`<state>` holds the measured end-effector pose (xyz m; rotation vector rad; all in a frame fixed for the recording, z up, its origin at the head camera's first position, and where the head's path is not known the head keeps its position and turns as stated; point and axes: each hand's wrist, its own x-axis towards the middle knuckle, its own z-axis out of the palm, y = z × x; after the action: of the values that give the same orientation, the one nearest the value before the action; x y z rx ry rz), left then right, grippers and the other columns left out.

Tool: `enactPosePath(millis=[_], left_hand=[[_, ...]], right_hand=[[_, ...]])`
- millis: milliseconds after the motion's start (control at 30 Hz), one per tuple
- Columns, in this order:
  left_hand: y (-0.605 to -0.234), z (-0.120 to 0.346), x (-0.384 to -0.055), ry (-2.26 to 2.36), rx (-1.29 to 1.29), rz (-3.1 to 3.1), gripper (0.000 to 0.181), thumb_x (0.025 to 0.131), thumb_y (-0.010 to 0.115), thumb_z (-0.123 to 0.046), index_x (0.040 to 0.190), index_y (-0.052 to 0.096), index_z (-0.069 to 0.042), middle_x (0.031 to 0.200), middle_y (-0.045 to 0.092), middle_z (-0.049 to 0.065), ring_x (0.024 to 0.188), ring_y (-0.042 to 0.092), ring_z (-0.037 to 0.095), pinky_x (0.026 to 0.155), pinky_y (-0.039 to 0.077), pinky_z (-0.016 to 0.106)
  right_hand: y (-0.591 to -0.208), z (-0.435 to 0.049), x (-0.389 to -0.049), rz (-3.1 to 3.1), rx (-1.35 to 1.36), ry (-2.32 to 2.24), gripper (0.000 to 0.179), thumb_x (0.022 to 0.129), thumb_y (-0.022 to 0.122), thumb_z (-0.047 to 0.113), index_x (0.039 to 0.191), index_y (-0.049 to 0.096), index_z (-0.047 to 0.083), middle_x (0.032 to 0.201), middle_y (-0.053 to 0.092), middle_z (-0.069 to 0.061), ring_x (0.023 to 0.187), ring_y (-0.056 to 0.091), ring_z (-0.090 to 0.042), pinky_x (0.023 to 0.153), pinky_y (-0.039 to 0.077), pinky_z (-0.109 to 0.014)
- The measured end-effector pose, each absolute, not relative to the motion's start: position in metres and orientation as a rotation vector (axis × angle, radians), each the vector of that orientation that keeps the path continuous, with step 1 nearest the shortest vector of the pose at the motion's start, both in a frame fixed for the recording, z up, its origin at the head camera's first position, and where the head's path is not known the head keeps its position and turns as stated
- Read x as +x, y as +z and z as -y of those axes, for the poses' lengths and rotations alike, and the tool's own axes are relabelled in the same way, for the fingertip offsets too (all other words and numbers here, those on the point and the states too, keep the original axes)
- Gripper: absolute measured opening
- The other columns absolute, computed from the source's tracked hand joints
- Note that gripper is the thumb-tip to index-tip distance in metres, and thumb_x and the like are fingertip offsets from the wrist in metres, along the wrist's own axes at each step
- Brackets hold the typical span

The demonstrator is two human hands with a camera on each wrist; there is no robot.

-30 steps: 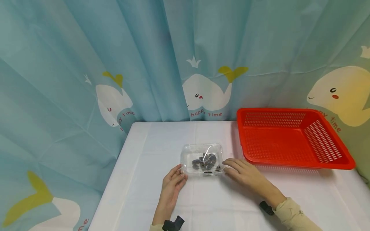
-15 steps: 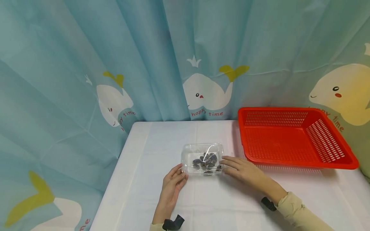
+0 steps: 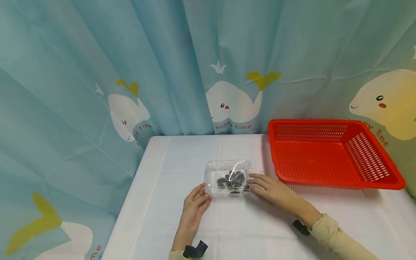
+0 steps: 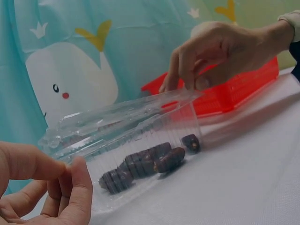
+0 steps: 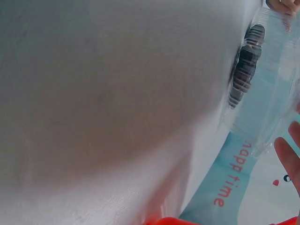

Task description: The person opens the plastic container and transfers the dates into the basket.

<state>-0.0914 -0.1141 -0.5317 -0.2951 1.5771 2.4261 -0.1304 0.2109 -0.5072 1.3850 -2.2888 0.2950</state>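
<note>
A clear plastic clamshell box (image 3: pixel 212 172) rests on the white-covered table. Through its walls several dark brown dates (image 4: pixel 171 159) show, bunched toward the front right. My left hand (image 3: pixel 192 211) is at the box's front left corner, and in the left wrist view its thumb and forefinger pinch the edge there. From the right, my right hand (image 3: pixel 274 190) reaches over with loosely bent fingers, their tips at the lid's right edge. The lid looks lowered over the base; whether it is fastened I cannot tell. Only part of my right hand's fingers (image 5: pixel 288 157) appears in the right wrist view.
A red perforated plastic basket (image 3: pixel 312 162) stands at the back right, stacked on or in a paler one that shows below its rim. Behind the table hangs a blue curtain (image 3: pixel 175 72) printed with whales. Black camera mounts sit on both wrists.
My right fingertips have shifted slightly left onto the edge of the lid. My left hand keeps its hold on the corner, and the box stays in place.
</note>
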Motion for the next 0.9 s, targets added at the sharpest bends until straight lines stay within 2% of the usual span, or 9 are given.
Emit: enactPosePath(millis=[67, 133, 367, 533, 700, 900], left_hand=[[-0.532, 0.114, -0.092, 2.425, -0.294, -1.578, 0.057, 0.101, 0.056, 0.004, 0.155, 0.038, 0.006, 0.131, 0.055, 0.012, 0.118, 0.060, 0.016, 0.102, 0.058, 0.024], [-0.532, 0.113, -0.092, 2.427, -0.298, -1.578, 0.057, 0.101, 0.055, 0.004, 0.155, 0.038, 0.006, 0.130, 0.056, 0.011, 0.119, 0.060, 0.016, 0.103, 0.058, 0.024], [-0.532, 0.113, -0.093, 2.434, -0.318, -1.577, 0.056, 0.100, 0.054, 0.006, 0.154, 0.039, 0.006, 0.123, 0.056, 0.007, 0.114, 0.059, 0.014, 0.101, 0.058, 0.024], [-0.533, 0.112, -0.093, 2.428, -0.312, -1.585, 0.056, 0.100, 0.054, 0.005, 0.154, 0.039, 0.006, 0.125, 0.056, 0.008, 0.117, 0.060, 0.014, 0.103, 0.058, 0.024], [-0.533, 0.112, -0.093, 2.426, -0.319, -1.597, 0.055, 0.101, 0.055, 0.004, 0.154, 0.040, 0.006, 0.129, 0.057, 0.010, 0.119, 0.061, 0.015, 0.103, 0.058, 0.025], [-0.532, 0.113, -0.093, 2.440, -0.319, -1.576, 0.056, 0.101, 0.055, 0.006, 0.154, 0.038, 0.006, 0.120, 0.055, 0.006, 0.109, 0.059, 0.013, 0.099, 0.059, 0.023]], right_hand=[[-0.508, -0.209, -0.130, 2.282, 1.372, 0.306, 0.055, 0.117, 0.017, 0.028, 0.120, 0.069, 0.010, 0.132, 0.068, -0.010, 0.131, 0.059, -0.032, 0.113, 0.051, -0.044], [-0.508, -0.206, -0.130, 2.273, 1.364, 0.318, 0.053, 0.117, 0.019, 0.028, 0.119, 0.068, 0.008, 0.130, 0.069, -0.011, 0.130, 0.060, -0.033, 0.103, 0.057, -0.050], [-0.511, -0.200, -0.130, 2.254, 1.319, 0.337, 0.052, 0.116, 0.021, 0.025, 0.118, 0.067, 0.003, 0.124, 0.070, -0.011, 0.123, 0.064, -0.033, 0.101, 0.058, -0.046], [-0.511, -0.199, -0.129, 2.256, 1.291, 0.330, 0.054, 0.116, 0.018, 0.025, 0.117, 0.068, 0.003, 0.122, 0.071, -0.010, 0.122, 0.065, -0.032, 0.099, 0.059, -0.046], [-0.513, -0.200, -0.129, 2.248, 1.269, 0.345, 0.052, 0.116, 0.022, 0.027, 0.118, 0.069, 0.005, 0.125, 0.070, -0.009, 0.123, 0.063, -0.030, 0.108, 0.052, -0.040], [-0.517, -0.199, -0.130, 2.212, 1.229, 0.432, 0.045, 0.114, 0.031, 0.026, 0.115, 0.070, 0.004, 0.126, 0.071, -0.009, 0.124, 0.063, -0.030, 0.128, 0.031, -0.026]])
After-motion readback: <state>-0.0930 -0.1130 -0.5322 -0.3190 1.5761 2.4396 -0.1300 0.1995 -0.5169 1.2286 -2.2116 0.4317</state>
